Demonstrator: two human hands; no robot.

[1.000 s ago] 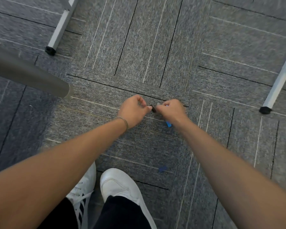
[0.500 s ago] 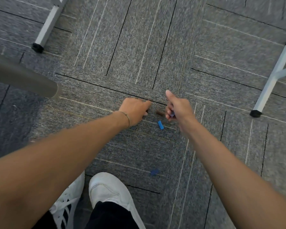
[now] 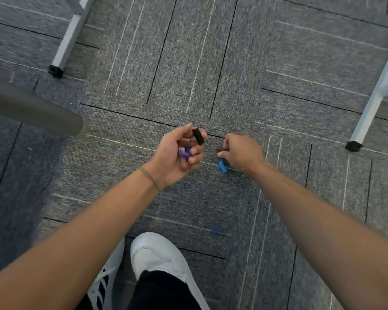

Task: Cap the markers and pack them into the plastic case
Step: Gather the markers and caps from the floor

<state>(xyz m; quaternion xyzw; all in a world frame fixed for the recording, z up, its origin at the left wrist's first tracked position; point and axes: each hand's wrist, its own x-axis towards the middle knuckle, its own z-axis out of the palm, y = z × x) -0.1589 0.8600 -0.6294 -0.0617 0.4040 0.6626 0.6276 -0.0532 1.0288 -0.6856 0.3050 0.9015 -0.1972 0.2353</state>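
My left hand (image 3: 177, 156) is turned palm up over the carpet and holds marker caps: a black cap (image 3: 198, 136) pinched at the fingertips, with a purple cap (image 3: 184, 154) and a dark blue cap (image 3: 187, 149) cupped in the palm. My right hand (image 3: 241, 152) reaches down to the floor, its fingers curled on a brown cap (image 3: 220, 149). A light blue cap (image 3: 222, 166) lies on the carpet just below that hand. Another blue cap (image 3: 216, 230) lies nearer my feet. No markers or plastic case are in view.
Grey carpet tiles cover the floor. White table legs with black feet stand at the upper left (image 3: 55, 70) and at the right (image 3: 354, 145). A grey table edge (image 3: 38, 113) juts in from the left. My white shoes (image 3: 157, 258) are at the bottom.
My left hand has turned palm up, showing the caps it holds. My right hand has dropped to the floor onto the brown cap. The camera has shifted slightly.
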